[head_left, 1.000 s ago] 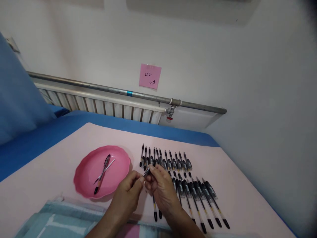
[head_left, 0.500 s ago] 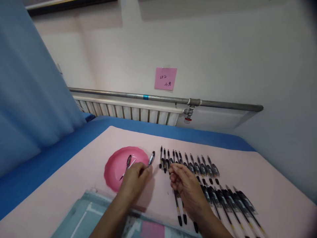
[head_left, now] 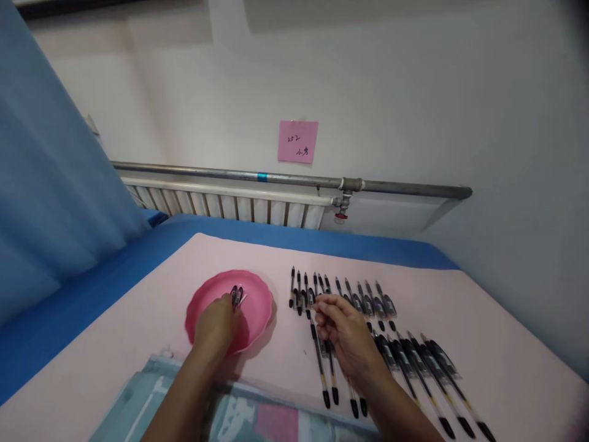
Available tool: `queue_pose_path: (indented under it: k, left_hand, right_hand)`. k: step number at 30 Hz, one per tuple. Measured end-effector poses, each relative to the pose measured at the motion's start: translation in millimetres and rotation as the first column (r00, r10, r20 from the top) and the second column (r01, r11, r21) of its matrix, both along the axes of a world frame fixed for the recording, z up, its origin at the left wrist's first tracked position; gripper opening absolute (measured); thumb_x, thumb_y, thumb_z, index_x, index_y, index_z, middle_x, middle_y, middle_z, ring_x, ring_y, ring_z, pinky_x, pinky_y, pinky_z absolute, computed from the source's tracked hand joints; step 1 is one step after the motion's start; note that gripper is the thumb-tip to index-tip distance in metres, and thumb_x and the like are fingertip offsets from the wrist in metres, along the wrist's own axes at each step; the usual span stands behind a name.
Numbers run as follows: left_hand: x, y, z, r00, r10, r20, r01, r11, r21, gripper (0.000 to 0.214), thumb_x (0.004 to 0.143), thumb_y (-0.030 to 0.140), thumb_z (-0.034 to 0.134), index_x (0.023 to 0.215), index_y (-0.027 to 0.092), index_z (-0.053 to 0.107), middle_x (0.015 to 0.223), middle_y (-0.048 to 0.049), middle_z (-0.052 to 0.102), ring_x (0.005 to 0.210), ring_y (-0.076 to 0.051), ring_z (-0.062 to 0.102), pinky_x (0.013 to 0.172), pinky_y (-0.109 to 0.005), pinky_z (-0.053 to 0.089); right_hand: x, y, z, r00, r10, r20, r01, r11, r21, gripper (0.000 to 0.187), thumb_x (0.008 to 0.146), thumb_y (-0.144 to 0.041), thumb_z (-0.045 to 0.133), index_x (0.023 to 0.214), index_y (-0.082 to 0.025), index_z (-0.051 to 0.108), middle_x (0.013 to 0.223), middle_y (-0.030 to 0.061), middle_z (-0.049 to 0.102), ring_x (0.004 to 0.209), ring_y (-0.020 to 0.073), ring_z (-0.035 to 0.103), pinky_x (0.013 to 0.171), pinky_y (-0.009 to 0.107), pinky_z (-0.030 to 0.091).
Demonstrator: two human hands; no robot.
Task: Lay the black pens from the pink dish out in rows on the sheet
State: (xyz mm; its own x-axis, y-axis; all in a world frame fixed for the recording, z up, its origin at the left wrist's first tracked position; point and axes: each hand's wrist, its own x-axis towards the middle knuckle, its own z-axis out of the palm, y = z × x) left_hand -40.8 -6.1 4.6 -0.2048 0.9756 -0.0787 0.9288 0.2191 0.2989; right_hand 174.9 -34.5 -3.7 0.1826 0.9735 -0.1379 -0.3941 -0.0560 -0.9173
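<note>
My left hand (head_left: 215, 325) reaches into the pink bowl (head_left: 261, 307), fingers closed and mostly hidden from view. Two black pen caps (head_left: 236, 294) show side by side just past its fingertips; one appears to belong to the pen in its grip. A thin white stick (head_left: 243, 300) lies beside them in the bowl. Over the pens, my right hand (head_left: 347, 334) is closed in a loose pinch, thumb against fingers. Whatever it pinches, if anything, is too small to make out. Below it lie several uncapped black pens (head_left: 318, 356), partly covered by the hand.
A back row of pens with caps (head_left: 361, 301) and a front row (head_left: 427, 362) spread rightward on the pink sheet (head_left: 161, 307). A teal patterned bag (head_left: 138, 399) lies at the front edge. Behind the blue surface (head_left: 368, 244) are a radiator (head_left: 230, 205) and a pipe (head_left: 414, 191).
My left hand has moved left and down into the bowl, carrying the black-capped pen beside the one there. My right hand stays pinched above the pens. The view has shifted slightly.
</note>
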Motion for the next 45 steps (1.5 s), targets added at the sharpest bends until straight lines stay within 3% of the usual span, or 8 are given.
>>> queue_pose_path:
  k: [5,9,11,20,33,38,41,45]
  left_hand:
    - [22,-15,7.3,0.997,-0.068,0.028,0.065,0.994,0.092,0.026,0.087,0.035,0.035,0.085,0.018,0.054,0.088,-0.0104,0.065,0.075,-0.023,0.060,0.057,-0.028,0.033]
    - [67,-49,-2.4,0.864,-0.389,0.321,0.370,0.921,0.120,0.018,0.085,0.031,0.040,0.073,0.022,0.049,0.066,-0.0006,0.059,0.060,-0.016,0.055,0.056,-0.024,0.032]
    - [87,-61,-11.1,0.805,-0.485,0.342,0.484,0.870,0.093,0.020,0.086,0.031,0.038,0.072,0.021,0.049,0.068,-0.0018,0.059,0.063,-0.017,0.055,0.057,-0.025,0.032]
    - [112,-54,-22.4,0.852,-0.495,0.173,0.520,0.839,-0.162,0.022,0.077,0.036,0.052,0.090,0.018,0.053,0.092,-0.0110,0.064,0.083,-0.027,0.062,0.063,-0.031,0.037]
    - [100,-37,-26.0,0.900,-0.409,0.153,0.430,0.890,-0.150,0.023,0.086,0.024,0.038,0.092,0.011,0.056,0.094,-0.0204,0.065,0.087,-0.031,0.062,0.070,-0.037,0.040]
    - [88,-39,-26.4,0.881,-0.368,0.299,0.404,0.912,-0.069,0.011,0.081,0.023,0.045,0.074,0.017,0.051,0.079,-0.0116,0.064,0.077,-0.024,0.061,0.065,-0.031,0.039]
    - [82,-44,-27.3,0.826,-0.342,0.448,0.402,0.915,-0.042,0.010,0.081,0.019,0.041,0.072,0.020,0.045,0.064,-0.0003,0.058,0.058,-0.015,0.057,0.053,-0.023,0.038]
    - [82,-47,-26.8,0.624,-0.267,0.735,0.345,0.937,0.047,0.008,0.081,0.023,0.039,0.074,0.021,0.043,0.057,0.0066,0.044,0.047,-0.010,0.043,0.043,-0.019,0.029]
  right_hand:
    - [22,7,-1.2,0.883,-0.009,0.469,0.001,1.000,0.019,0.008,0.072,-0.025,0.054,0.074,-0.018,0.059,0.054,-0.0041,0.051,0.047,0.0097,0.044,0.044,0.022,0.032]
    - [35,7,-3.8,0.336,0.103,0.936,-0.112,0.991,-0.069,0.016,0.074,-0.013,0.045,0.068,-0.018,0.060,0.062,-0.0011,0.058,0.059,0.0120,0.051,0.055,0.022,0.034]
    - [37,6,-4.6,0.180,0.151,0.972,-0.133,0.983,-0.128,0.019,0.073,-0.009,0.045,0.067,-0.017,0.060,0.064,0.0006,0.061,0.061,0.0122,0.052,0.056,0.022,0.032]
    - [33,3,-0.8,0.008,0.194,0.981,-0.127,0.973,-0.192,0.020,0.080,-0.015,0.043,0.077,-0.018,0.063,0.076,0.0037,0.066,0.069,0.0141,0.056,0.059,0.022,0.031]
    - [6,-11,-6.0,-0.254,0.263,0.931,-0.181,0.932,-0.313,0.023,0.078,-0.020,0.047,0.088,-0.012,0.066,0.090,0.0158,0.067,0.078,0.0237,0.063,0.064,0.029,0.037]
    - [11,-8,-5.7,-0.054,0.167,0.984,-0.179,0.968,-0.174,0.015,0.075,-0.020,0.050,0.076,-0.016,0.064,0.078,0.0095,0.067,0.072,0.0191,0.060,0.060,0.026,0.035]
    - [24,2,0.0,0.370,0.051,0.928,-0.050,0.998,-0.035,0.011,0.075,-0.024,0.051,0.068,-0.018,0.058,0.059,0.0005,0.059,0.056,0.0131,0.053,0.052,0.023,0.033]
    - [39,12,4.6,0.910,-0.106,0.401,0.122,0.992,-0.015,0.021,0.071,-0.039,0.060,0.068,-0.019,0.052,0.049,-0.0053,0.050,0.042,0.0086,0.043,0.040,0.020,0.032]
